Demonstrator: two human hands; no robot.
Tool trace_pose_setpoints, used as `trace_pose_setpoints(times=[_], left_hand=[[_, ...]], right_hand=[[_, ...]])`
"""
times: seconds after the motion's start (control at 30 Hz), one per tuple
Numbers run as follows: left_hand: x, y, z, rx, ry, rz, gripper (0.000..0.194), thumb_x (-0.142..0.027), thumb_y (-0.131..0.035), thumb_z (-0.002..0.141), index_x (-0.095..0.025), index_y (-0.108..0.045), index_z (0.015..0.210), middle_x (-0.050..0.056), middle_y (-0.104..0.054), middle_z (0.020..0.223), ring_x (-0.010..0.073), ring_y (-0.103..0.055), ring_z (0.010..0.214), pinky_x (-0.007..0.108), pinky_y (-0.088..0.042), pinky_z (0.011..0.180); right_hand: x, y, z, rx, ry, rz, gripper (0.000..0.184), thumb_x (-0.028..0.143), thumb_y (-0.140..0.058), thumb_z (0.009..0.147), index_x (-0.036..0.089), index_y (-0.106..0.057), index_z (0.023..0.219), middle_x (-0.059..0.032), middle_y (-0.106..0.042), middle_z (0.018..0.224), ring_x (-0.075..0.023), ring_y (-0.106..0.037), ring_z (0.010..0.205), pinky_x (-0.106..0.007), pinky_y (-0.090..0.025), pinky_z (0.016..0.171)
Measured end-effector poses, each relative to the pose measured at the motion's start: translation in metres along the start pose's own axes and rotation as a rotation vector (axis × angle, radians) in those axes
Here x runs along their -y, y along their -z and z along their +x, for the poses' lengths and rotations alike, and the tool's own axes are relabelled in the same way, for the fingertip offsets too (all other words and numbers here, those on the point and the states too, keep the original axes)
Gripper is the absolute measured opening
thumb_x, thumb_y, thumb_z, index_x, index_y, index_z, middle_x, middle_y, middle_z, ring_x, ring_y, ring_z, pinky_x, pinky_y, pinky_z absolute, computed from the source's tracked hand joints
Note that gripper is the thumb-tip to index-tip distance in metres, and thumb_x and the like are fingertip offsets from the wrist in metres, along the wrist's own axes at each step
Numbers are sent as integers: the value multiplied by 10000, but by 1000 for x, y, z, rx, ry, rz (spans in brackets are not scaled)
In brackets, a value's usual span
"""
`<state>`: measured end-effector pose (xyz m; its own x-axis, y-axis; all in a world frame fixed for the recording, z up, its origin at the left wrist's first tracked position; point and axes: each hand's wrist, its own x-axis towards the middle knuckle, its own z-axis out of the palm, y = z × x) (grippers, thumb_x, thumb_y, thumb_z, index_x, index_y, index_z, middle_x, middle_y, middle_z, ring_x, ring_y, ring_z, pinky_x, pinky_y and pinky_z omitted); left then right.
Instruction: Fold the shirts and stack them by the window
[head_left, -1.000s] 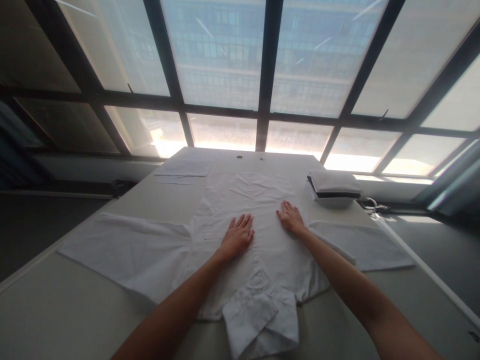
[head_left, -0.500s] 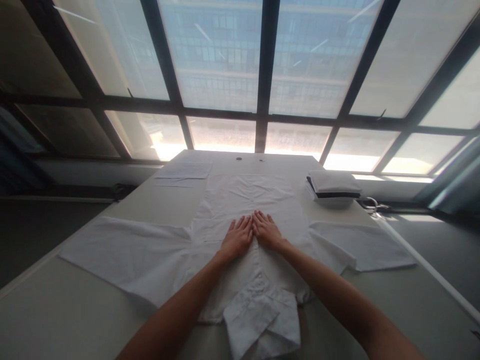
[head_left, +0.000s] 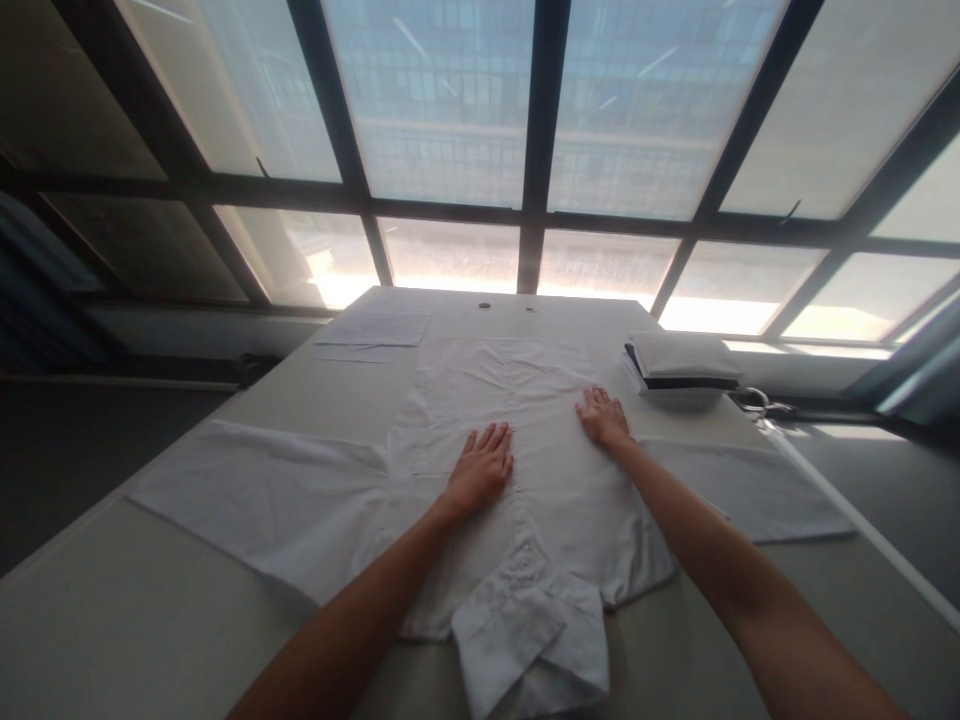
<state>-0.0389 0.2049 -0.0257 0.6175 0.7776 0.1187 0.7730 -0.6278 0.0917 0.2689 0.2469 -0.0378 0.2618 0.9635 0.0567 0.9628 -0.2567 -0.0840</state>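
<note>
A white button-up shirt (head_left: 555, 500) lies spread on the table, its collar (head_left: 532, 640) toward me and its hem away. The left sleeve (head_left: 262, 490) stretches out over the table, and the right sleeve (head_left: 757, 490) reaches the other way, partly hidden by my forearm. My left hand (head_left: 481, 465) rests flat on the shirt, just left of the button line, fingers extended. Over at the shirt's right side, my right hand (head_left: 602, 415) lies flat on the fabric with its fingers stretched out. Small wrinkles show near the hem.
Folded white and black cloths (head_left: 682, 362) are stacked at the back right of the white table (head_left: 300, 395). Flat white sheets (head_left: 375, 332) lie at the back left. Small round objects sit near the far edge. Large windows (head_left: 442, 100) stand behind. A white pole (head_left: 855, 515) runs along the right.
My right hand has slid from the button line out to the shirt's right side. The left hand stays near the middle. The view has shifted slightly.
</note>
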Motion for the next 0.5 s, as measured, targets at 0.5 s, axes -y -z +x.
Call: trace_pose_setpoints(times=[0.5], left_hand=[[0, -3, 1, -3, 5, -12, 555, -339, -269, 1031, -160, -336, 1552, 63, -288, 1626, 243, -224, 1512, 506, -183, 1225]], right_hand=[[25, 18, -12, -168, 191, -27, 583, 310, -276, 1012, 89, -318, 1550, -135, -237, 1641, -226, -149, 1521, -459, -69, 1220]])
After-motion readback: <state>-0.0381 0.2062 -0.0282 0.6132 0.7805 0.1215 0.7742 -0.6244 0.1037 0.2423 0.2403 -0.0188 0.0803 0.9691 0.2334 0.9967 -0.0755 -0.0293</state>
